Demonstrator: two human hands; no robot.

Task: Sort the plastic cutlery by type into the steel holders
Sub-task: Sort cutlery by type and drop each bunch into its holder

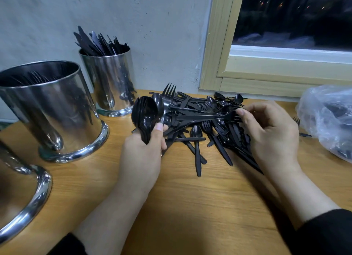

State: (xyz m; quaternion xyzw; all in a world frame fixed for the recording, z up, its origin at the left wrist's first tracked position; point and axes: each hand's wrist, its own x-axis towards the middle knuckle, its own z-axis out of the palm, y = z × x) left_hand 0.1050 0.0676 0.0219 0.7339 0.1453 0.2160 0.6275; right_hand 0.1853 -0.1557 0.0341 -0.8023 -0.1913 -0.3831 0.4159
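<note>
Far left, a steel holder (17, 197) pokes into view, contents hidden. Next, the wide holder (57, 110) shows fork tines inside, and the tall holder (112, 79) behind bristles with knives. So two types are under way. The left hand (142, 153) grips a stacked bunch of spoons (144, 113), not yet dropped anywhere. A big mixed pile (205, 121) lies on the desk (190, 207); the right hand (270, 132) pinches a fork there. Plenty left, I'd say, with more in the plastic bag (327, 117).

bare forearms, black sleeves (327, 233) pushed up.
</note>
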